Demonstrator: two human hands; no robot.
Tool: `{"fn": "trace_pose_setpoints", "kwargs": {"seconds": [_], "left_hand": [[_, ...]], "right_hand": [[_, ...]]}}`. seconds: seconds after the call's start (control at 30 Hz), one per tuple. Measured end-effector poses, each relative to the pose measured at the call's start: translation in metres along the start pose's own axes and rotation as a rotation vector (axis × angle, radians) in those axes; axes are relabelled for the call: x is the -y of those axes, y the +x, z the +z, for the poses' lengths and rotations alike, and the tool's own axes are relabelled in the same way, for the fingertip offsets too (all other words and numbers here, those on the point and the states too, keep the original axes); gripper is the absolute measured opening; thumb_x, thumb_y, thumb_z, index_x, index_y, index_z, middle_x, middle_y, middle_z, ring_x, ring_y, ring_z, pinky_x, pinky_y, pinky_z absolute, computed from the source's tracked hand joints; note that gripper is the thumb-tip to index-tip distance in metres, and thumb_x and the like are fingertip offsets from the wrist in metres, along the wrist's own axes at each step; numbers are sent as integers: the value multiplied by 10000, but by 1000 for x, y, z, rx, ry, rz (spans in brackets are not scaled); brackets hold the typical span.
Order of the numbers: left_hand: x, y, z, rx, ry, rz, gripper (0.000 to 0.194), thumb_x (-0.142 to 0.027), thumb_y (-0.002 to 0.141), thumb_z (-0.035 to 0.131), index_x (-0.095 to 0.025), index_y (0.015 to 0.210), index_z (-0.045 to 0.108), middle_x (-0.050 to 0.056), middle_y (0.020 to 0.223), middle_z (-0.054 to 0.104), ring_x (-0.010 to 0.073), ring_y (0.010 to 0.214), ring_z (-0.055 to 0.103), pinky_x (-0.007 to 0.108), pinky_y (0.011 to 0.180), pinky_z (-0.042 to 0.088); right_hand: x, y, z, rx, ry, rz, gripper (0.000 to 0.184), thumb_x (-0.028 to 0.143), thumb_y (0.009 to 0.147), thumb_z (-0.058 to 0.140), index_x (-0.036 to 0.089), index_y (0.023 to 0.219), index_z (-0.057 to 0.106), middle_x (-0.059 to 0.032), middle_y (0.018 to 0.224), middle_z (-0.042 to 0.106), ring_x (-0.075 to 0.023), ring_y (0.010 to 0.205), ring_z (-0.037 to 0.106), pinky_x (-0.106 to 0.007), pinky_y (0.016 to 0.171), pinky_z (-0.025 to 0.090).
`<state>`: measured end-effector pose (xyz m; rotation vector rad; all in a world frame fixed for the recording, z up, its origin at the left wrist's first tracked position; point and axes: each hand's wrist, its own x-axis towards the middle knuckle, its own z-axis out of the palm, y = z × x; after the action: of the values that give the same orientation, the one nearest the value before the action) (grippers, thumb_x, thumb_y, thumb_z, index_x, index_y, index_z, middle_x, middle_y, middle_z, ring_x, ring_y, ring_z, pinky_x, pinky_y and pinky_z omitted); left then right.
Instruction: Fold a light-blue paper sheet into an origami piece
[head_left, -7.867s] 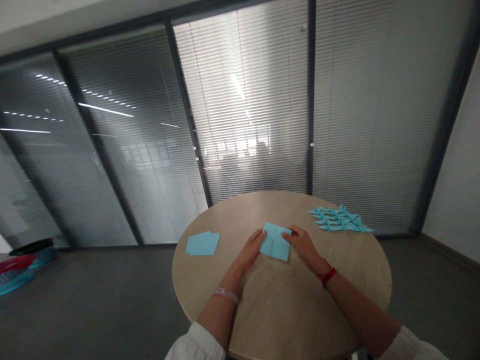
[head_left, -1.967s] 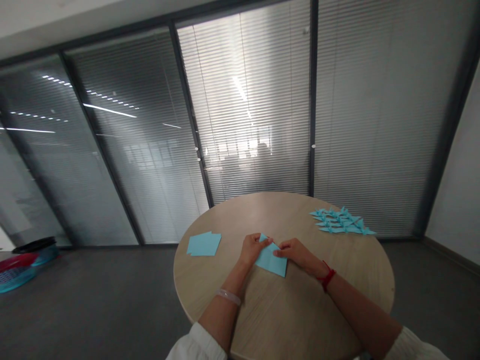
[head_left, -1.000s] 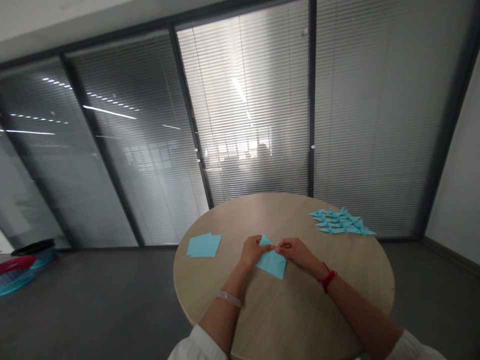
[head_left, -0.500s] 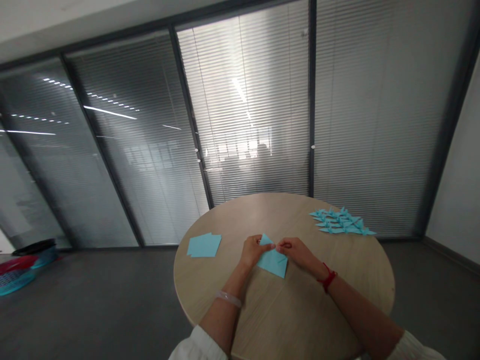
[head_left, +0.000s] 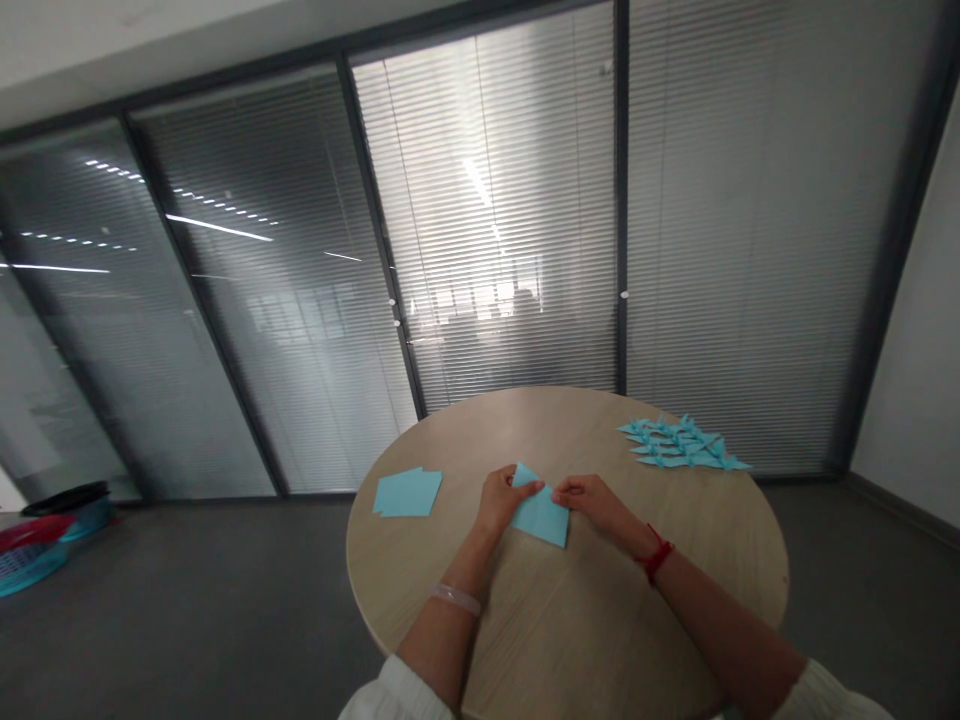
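Observation:
A light-blue sheet of paper (head_left: 541,520) is held between my two hands over the middle of the round table. My left hand (head_left: 501,500) pinches its left side, thumb lying across the top face. At the paper's right edge, the thumb and fingertips of my right hand (head_left: 589,497) are closed on it. A fold seems to run across the sheet, but the fine creases are too small to make out.
On the wooden table (head_left: 600,620), a few blue sheets (head_left: 409,493) lie at the left. Several folded blue paper cranes (head_left: 682,443) sit in rows at the right rear. Blue and red baskets (head_left: 34,550) stand on the floor at far left. Glass partitions with blinds (head_left: 517,200) rise behind.
The blue paper has shifted slightly left and up, and its right part looks turned or folded differently. My left hand has moved a little left; my right hand stays almost in place.

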<state>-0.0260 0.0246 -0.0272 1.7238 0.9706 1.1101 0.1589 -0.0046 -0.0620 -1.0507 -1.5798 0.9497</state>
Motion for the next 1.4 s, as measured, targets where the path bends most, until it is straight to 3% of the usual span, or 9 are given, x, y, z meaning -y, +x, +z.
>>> {"fn": "trace_pose_setpoints", "kwargs": {"seconds": [0.23,0.33,0.47,0.6,0.7,0.87,1.07,1.23,1.4], "left_hand": [[2,2,-1,-38,-3,3,325,-415,587,735,-147,595,551,-37,536,516,97,487,448,210,466,329],[2,1,0,-15,-7,21,310,-375,600,737,-134,764,630,-30,586,553,104,525,478,207,496,355],[-2,-1,0,-38,73,31,448,-319,575,761,-161,974,636,-57,580,532,93,521,445,192,488,322],[-9,-4,-1,-104,183,54,350,-328,567,766,-165,856,655,-81,518,443,84,494,377,193,465,266],[-12,-4,-1,-136,167,53,322,-319,561,770,-165,815,646,-72,541,484,85,504,393,192,472,275],[-3,0,-2,-136,54,27,299,-393,613,739,-150,773,670,-17,587,574,106,533,465,198,492,321],[4,4,-3,-159,-56,-78,385,-464,584,748,-109,725,702,-49,453,449,79,425,388,204,432,302],[-2,0,1,-148,-241,-150,438,-463,497,800,-91,707,706,-6,529,548,99,468,477,229,476,392],[-3,-2,0,-90,-307,-165,443,-498,518,783,-96,695,720,19,563,596,106,497,506,241,523,416]], "right_hand": [[1,0,-3,-52,-94,-14,280,409,674,661,130,668,690,-30,632,668,-161,600,575,-260,597,421],[4,-2,-5,-58,-163,-36,271,406,696,643,143,674,704,-32,647,683,-171,613,586,-260,600,426],[7,-5,-2,-34,-172,-43,271,406,711,637,147,691,714,-36,650,692,-180,614,595,-263,594,428],[8,-5,2,-34,-134,-51,258,394,715,643,145,699,708,-37,662,694,-179,620,600,-263,595,427],[9,-4,2,-46,-96,-61,250,393,700,657,146,690,696,-31,660,689,-175,622,601,-262,600,428],[10,-2,0,-96,-31,-38,266,410,693,649,146,705,676,-35,673,692,-185,643,616,-271,615,443],[11,-3,-2,-183,-87,-24,275,414,709,607,146,732,664,-46,708,691,-191,676,619,-269,613,447],[9,-1,-2,-233,-166,-39,258,401,721,578,155,707,654,-32,674,668,-176,642,595,-256,578,424],[9,-1,-5,-243,-151,-36,266,405,730,569,155,724,658,-40,691,671,-176,646,595,-256,582,426]]}}
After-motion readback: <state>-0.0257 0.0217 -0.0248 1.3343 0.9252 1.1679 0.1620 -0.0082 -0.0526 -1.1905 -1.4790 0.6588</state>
